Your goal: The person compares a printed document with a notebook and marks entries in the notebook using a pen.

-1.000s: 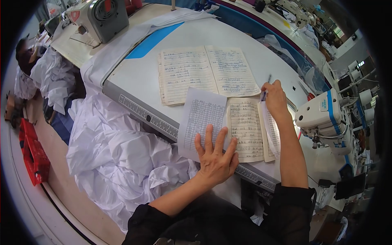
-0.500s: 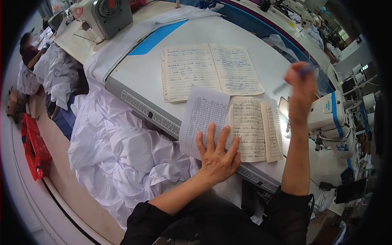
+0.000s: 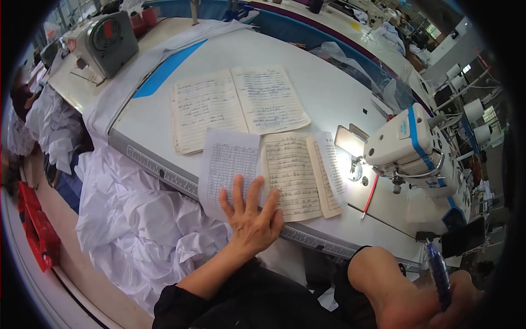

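My left hand (image 3: 252,225) lies flat with fingers spread on a white sheet printed with a grid (image 3: 230,164), at the table's front edge. Right beside it is a small notebook (image 3: 290,175) with handwritten lines, which my left fingertips reach. Behind both lies a larger open notebook (image 3: 271,98), also full of handwriting. Down at the lower right, my right hand (image 3: 433,304) grips a blue pen (image 3: 438,274) that points upward. This hand is off the table and partly blurred.
A sewing machine (image 3: 402,145) with a lit needle area stands right of the notebooks, a red pencil-like stick (image 3: 370,197) beside it. White fabric (image 3: 142,219) hangs in a heap off the left front edge. Another machine (image 3: 104,44) stands at the back left. A red basket (image 3: 38,225) is on the floor.
My right hand has swung from above the table's right side down to the lower right, still with the pen. My view has turned rightward; my left hand stays on the sheet.
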Available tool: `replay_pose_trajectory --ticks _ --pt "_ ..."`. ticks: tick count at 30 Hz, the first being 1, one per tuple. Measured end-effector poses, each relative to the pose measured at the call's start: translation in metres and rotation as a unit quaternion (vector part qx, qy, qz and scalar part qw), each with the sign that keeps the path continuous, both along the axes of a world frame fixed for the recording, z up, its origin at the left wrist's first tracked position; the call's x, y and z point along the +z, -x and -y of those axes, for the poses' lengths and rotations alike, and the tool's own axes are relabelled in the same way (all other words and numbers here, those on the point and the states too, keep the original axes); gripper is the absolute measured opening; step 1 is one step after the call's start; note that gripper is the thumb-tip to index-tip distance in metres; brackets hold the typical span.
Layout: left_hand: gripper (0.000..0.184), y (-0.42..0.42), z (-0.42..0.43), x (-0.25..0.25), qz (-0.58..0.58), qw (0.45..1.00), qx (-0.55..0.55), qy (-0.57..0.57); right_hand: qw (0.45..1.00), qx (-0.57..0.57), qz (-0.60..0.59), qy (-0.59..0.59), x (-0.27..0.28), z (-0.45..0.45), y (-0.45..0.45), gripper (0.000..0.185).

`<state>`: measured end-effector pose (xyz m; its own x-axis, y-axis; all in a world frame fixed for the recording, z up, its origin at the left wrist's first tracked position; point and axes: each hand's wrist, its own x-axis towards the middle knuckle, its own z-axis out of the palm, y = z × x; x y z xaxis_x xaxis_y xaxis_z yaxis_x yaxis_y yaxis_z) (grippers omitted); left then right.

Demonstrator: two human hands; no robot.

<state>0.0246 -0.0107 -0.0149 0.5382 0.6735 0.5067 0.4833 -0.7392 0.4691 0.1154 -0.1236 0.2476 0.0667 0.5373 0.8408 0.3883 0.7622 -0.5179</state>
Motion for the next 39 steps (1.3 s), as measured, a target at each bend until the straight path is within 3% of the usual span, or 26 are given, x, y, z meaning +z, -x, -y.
replay_pose_trajectory --ticks 4,7,10,13,14,16,20,27,31,34,36,39 --pt "0.035 0.001 0.001 0.0 -0.012 1.0 0.004 -0.004 0.999 -0.006 -0.012 -0.033 0.002 -0.004 -0.01 0.02" --pt "0.036 0.001 0.001 0.001 -0.018 1.0 0.002 -0.004 0.994 0.071 0.016 -0.078 0.003 -0.007 -0.029 0.022" --pt "0.036 0.001 0.002 0.001 -0.021 1.0 -0.004 -0.001 0.994 0.099 0.009 -0.038 0.01 -0.002 -0.042 0.024" --pt "0.038 0.001 0.001 0.005 -0.018 1.0 -0.005 -0.001 0.965 -0.257 0.022 0.047 0.011 0.015 -0.012 0.025" --pt "0.039 0.001 0.0 0.003 -0.029 0.999 0.001 -0.012 0.997 -0.07 -0.015 0.004 0.003 0.009 -0.027 0.025" --pt "0.038 0.0 -0.001 0.001 -0.026 1.0 0.004 -0.007 0.992 0.116 -0.039 -0.04 -0.005 0.002 -0.042 0.025" --pt "0.037 0.001 0.001 0.002 -0.023 1.0 -0.002 -0.006 0.997 0.057 -0.005 -0.05 0.002 0.001 -0.036 0.024" --pt "0.037 -0.001 0.002 0.001 -0.019 1.0 0.001 0.007 0.994 0.039 -0.084 -0.051 -0.056 -0.038 -0.05 0.011" --pt "0.036 -0.002 0.004 0.002 -0.01 1.0 0.001 0.016 0.986 -0.03 -0.16 0.027 -0.117 -0.067 -0.061 0.022" --pt "0.037 -0.004 0.007 0.003 -0.001 1.0 0.015 0.016 0.943 -0.035 -0.243 0.226 -0.157 -0.07 -0.067 0.038" --pt "0.038 -0.008 0.008 -0.002 0.006 0.999 0.033 0.014 0.944 -0.083 -0.153 0.279 -0.168 -0.075 -0.075 0.044" --pt "0.037 -0.012 0.009 -0.003 0.015 0.998 0.052 0.01 0.965 -0.029 -0.166 0.202 -0.157 -0.077 -0.083 0.061"
